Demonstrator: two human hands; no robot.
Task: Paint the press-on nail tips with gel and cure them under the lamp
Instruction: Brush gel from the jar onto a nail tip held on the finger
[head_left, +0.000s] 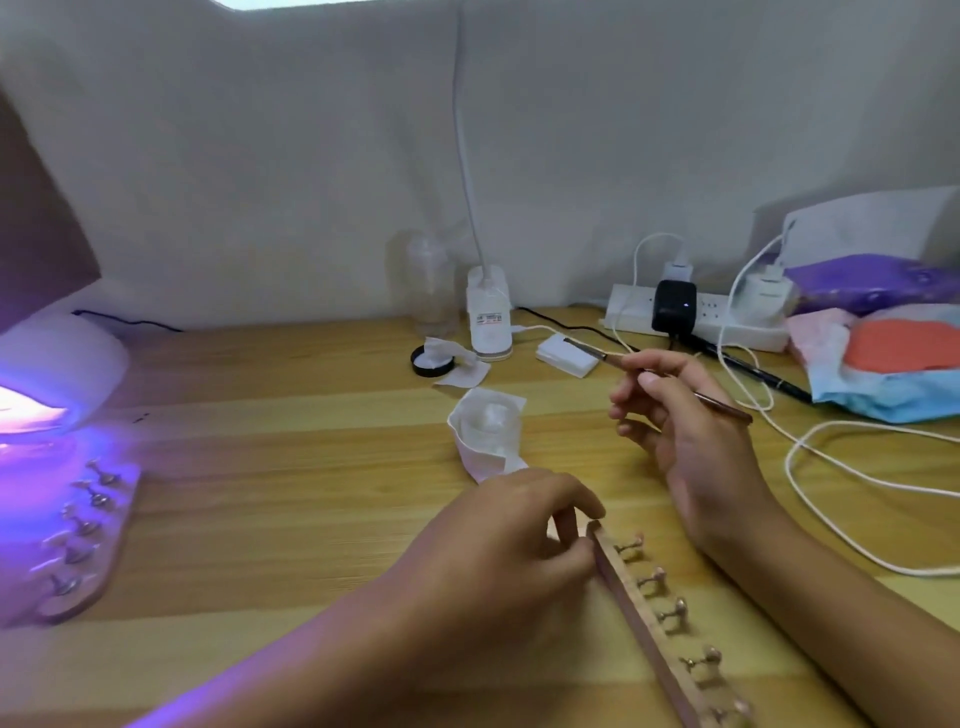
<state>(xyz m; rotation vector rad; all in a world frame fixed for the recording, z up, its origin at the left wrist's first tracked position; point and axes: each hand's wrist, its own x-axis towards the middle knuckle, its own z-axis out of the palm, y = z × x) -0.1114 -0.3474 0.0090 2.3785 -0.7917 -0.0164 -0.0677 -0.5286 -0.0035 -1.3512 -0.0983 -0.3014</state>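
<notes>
My left hand (511, 540) pinches the far end of a wooden holder strip (652, 631) that is tilted up on its edge, with several nail tips on small metal stands along it. My right hand (691, 431) is just beyond the strip and holds a thin gel brush (608, 357) whose bristles point up and left. At the far left the white curing lamp (57, 364) glows purple. A second holder strip (85, 535) with several tips on stands lies in front of the lamp in its light.
A small jar wrapped in white tissue (485, 431) stands on the wooden desk ahead of my hands. Behind are a black lid (431, 362) with tissue, a white desk-lamp base (488, 317), a power strip (696, 312) with chargers, and loose white cables (831, 467) at the right.
</notes>
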